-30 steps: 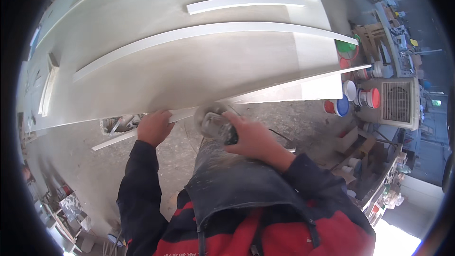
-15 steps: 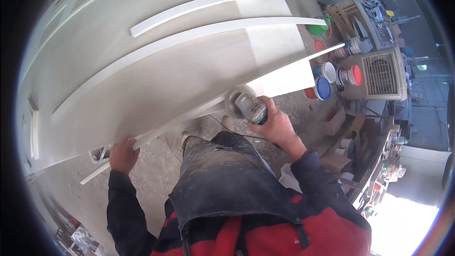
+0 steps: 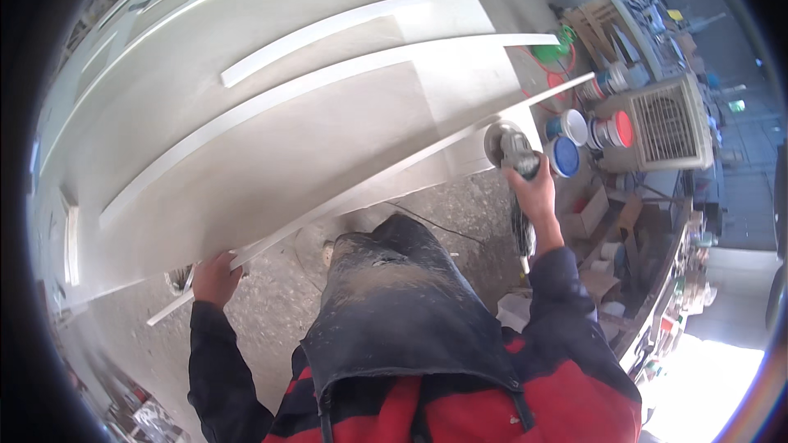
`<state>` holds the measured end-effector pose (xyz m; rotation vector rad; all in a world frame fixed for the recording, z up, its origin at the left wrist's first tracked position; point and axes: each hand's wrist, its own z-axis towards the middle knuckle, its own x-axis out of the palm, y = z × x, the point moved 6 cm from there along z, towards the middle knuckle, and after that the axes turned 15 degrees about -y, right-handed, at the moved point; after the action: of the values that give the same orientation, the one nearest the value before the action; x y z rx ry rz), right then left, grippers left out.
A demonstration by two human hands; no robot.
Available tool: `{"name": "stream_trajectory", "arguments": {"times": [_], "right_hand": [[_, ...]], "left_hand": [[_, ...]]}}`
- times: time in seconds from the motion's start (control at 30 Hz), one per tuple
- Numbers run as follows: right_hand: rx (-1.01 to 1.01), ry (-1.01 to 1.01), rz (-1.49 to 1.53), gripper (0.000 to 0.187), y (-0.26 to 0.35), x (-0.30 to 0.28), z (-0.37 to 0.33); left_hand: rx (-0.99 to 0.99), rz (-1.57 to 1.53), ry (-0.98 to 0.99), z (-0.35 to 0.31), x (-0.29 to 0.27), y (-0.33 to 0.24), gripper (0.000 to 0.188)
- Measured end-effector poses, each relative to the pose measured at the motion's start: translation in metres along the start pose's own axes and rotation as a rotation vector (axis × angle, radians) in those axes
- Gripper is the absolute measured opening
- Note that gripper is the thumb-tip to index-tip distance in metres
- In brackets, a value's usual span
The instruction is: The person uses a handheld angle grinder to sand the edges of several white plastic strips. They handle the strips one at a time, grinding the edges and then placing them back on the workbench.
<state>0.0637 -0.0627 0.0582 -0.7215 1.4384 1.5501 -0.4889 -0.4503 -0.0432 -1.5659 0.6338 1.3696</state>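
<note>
The right hand [image 3: 536, 194] grips a disc sander [image 3: 519, 152], which has just travelled along the narrow white strip [image 3: 558, 93] to the table's [image 3: 328, 143] front right corner, so the tool is now at the strip's right-hand stretch. The left hand [image 3: 217, 280] stays closed on the strip by the front edge, toward the left. I can't tell whether the sander touches it. The strip is slim and smooth-looking; the table is flat and matt, paler toward its right edge, with round plastic buckets [image 3: 565, 156] beyond.
</note>
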Motion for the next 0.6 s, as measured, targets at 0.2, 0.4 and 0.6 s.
{"name": "stream_trajectory", "arguments": {"times": [0.2, 0.4, 0.6], "right_hand": [[-0.317, 0.504, 0.01, 0.093, 0.107, 0.037, -0.134], [-0.729, 0.8, 0.054, 0.095, 0.198, 0.071, -0.222], [-0.507, 0.73, -0.068, 0.091, 0.169, 0.057, -0.189]], "left_hand": [[0.034, 0.046, 0.059, 0.006, -0.005, -0.003, 0.016], [0.004, 0.021, 0.094, 0.008, -0.011, -0.015, 0.019], [0.035, -0.021, 0.061, 0.004, -0.01, -0.013, 0.021]]}}
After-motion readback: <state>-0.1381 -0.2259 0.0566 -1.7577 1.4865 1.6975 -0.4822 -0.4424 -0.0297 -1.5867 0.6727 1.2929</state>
